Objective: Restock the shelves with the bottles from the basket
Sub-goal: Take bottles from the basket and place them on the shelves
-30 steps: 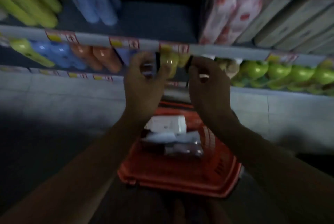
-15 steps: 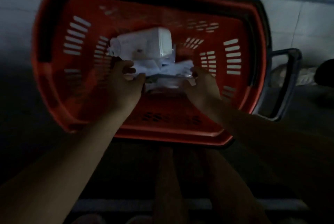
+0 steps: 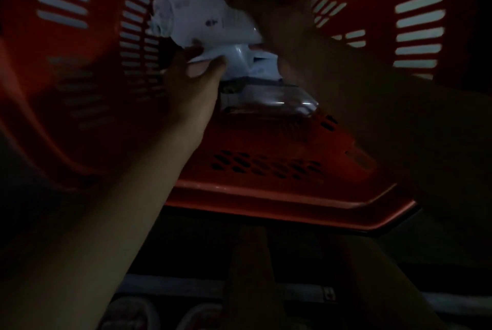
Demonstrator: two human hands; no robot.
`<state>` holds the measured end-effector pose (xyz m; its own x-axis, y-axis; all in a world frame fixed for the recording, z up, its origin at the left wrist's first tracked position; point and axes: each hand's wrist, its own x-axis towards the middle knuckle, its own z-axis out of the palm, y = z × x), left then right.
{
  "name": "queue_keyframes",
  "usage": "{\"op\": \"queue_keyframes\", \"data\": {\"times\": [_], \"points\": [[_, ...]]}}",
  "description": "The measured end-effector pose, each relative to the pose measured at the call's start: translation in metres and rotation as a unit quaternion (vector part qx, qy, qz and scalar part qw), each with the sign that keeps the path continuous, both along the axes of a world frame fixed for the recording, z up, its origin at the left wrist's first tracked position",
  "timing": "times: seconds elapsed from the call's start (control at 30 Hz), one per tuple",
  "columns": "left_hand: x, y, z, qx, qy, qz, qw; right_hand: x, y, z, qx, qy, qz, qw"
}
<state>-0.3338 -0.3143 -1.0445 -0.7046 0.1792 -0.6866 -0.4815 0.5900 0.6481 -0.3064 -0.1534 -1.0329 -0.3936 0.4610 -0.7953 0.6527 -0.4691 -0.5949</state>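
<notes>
inside slotted red plastic basket [image 3: 266, 191] — both hands grip smooth white bottles, left hand [image 3: 191, 84], right hand [image 3: 279, 18]

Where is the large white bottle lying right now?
In the head view, the large white bottle lies on its side at top centre inside the red basket, above the smaller bottles, with the right hand on its base end.

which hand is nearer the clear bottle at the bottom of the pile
Left. The left hand sits right beside the clear bottle, at its left end; the right hand is farther up, on the white bottle.
</notes>
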Motion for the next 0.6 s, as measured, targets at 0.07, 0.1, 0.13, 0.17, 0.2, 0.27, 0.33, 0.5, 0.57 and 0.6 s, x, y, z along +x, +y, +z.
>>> {"op": "queue_keyframes", "data": {"times": [0.07, 0.1, 0.13, 0.17, 0.2, 0.27, 0.33, 0.5, 0.57, 0.6], "points": [[0.0, 0.006, 0.011, 0.016, -0.058, 0.03, 0.998, 0.008, -0.003, 0.003, -0.039, -0.023, -0.044, 0.998], [0.0, 0.01, 0.019, 0.025, -0.092, 0.055, 0.994, 0.013, -0.007, 0.008, -0.065, -0.034, -0.064, 0.995], [-0.001, 0.014, 0.027, 0.041, -0.129, 0.09, 0.987, 0.02, -0.01, 0.014, -0.091, -0.049, -0.084, 0.991], [0.0, 0.018, 0.035, 0.059, -0.165, 0.13, 0.976, 0.028, -0.012, 0.016, -0.116, -0.056, -0.105, 0.986], [0.001, 0.019, 0.042, 0.071, -0.193, 0.163, 0.965, 0.037, -0.015, 0.024, -0.142, -0.053, -0.124, 0.981], [0.006, 0.019, 0.054, 0.087, -0.231, 0.189, 0.95, 0.06, -0.022, 0.039, -0.191, -0.04, -0.143, 0.97], [0.017, 0.017, 0.062, 0.115, -0.264, 0.181, 0.94, 0.088, -0.027, 0.058, -0.225, -0.016, -0.126, 0.966], [0.048, 0.015, 0.087, 0.216, -0.267, 0.125, 0.931, 0.14, -0.033, 0.11, -0.277, 0.038, -0.109, 0.954], [0.052, 0.013, 0.109, 0.209, -0.256, 0.113, 0.937, 0.151, -0.036, 0.133, -0.275, 0.041, -0.102, 0.955], [0.051, 0.011, 0.121, 0.21, -0.253, 0.098, 0.939, 0.153, -0.037, 0.146, -0.263, 0.038, -0.086, 0.96]]}}
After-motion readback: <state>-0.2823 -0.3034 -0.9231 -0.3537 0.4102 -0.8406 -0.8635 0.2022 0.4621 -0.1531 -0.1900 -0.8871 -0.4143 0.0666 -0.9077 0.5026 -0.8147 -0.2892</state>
